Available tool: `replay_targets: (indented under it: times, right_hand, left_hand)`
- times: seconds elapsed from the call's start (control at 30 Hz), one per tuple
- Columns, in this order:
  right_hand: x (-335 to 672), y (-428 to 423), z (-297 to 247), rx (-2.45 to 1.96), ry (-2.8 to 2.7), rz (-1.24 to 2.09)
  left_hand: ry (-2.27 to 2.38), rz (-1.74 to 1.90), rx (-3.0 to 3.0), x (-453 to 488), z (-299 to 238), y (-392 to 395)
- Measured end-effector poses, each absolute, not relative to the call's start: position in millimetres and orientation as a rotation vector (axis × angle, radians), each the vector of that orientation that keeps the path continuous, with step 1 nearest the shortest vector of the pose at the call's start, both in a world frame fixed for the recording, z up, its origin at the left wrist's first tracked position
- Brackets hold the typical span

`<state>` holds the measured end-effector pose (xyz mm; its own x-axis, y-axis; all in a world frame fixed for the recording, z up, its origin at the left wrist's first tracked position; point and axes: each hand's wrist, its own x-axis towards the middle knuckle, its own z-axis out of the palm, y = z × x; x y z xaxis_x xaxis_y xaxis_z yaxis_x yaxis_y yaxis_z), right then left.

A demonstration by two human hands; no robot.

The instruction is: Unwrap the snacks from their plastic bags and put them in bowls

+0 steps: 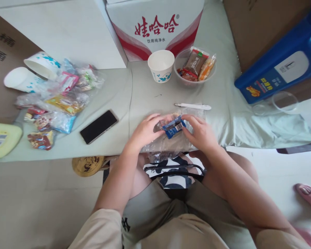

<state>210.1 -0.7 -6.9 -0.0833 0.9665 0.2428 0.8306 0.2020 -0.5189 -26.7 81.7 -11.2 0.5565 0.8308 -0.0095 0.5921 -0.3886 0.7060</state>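
A small blue snack packet [174, 128] with a barcode label is held low over the front of the cloth-covered table. My right hand [202, 134] pinches its right end between thumb and fingers. At the packet's other end, my left hand [145, 130] closes its thumb and fingers on the left edge. Beneath both hands lies a crumpled clear plastic bag [160, 147], partly hanging over the table edge. Just beyond the right hand is a slim white pen-like tool [194, 106], its thin tip pointing left.
A paper cup [161, 67] and a clear bowl [180, 74] of wrapped snacks stand behind. Left are a phone [99, 126], piled snack packets [67, 103] and two tipped paper cups [22, 80]. A blue jug [277, 62] and a clear plastic container [285, 102] are at right.
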Motion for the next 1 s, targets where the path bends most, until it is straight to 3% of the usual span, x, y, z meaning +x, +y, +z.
replay_targets:
  times: [0.17,0.33,0.5,0.67,0.87,1.0]
  right_hand:
    - [190.6,-7.7,-14.2,-1.614,-2.06,0.352]
    - [178.4,-7.2,-24.1,-1.658,-1.891,0.371]
    - [188.7,1.9,-21.7,-1.622,-1.692,0.621]
    - [208.4,8.1,-18.0,-1.608,-1.544,0.856]
    - [219.9,6.2,-11.3,-1.671,-1.362,0.45]
    - [233.2,23.7,28.6,-1.71,-1.302,0.16]
  left_hand:
    - [1.237,0.591,1.914,-29.4,-12.7,81.9]
    - [1.143,0.71,1.219,-19.0,-8.3,75.8]
    - [0.897,0.617,0.863,-3.3,-0.4,77.9]
    - [1.029,0.749,0.816,-0.8,0.5,93.7]
    - [1.24,1.017,0.73,-7.8,-1.7,108.1]
    - [1.237,0.995,0.733,-9.6,1.4,108.4]
